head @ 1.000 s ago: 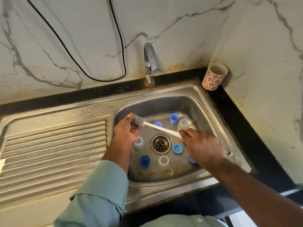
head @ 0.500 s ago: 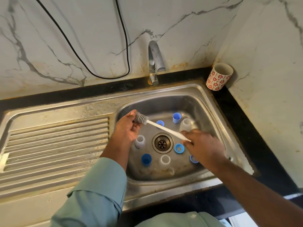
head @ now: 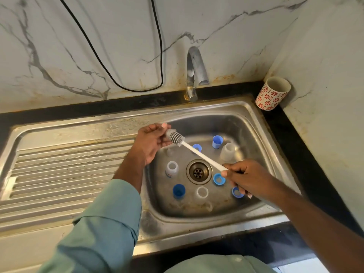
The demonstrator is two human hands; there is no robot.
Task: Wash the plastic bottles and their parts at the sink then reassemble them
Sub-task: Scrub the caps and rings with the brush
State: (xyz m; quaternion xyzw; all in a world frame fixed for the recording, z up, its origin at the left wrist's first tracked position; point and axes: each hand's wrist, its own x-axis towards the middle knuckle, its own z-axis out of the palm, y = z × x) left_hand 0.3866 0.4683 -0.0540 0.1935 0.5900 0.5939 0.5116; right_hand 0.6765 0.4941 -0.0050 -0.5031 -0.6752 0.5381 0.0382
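a person stands over a steel sink [head: 246,115]. the right hand [head: 249,177] grips the thin white handle of a bottle brush [head: 189,147]; the left hand [head: 150,142] pinches its grey bristle head with curled fingers. small clear bottles, like the one left of the drain [head: 172,168], and blue caps [head: 217,141] sit scattered in the basin. they look light, stiff and probably slippery when wet, best held around the body.
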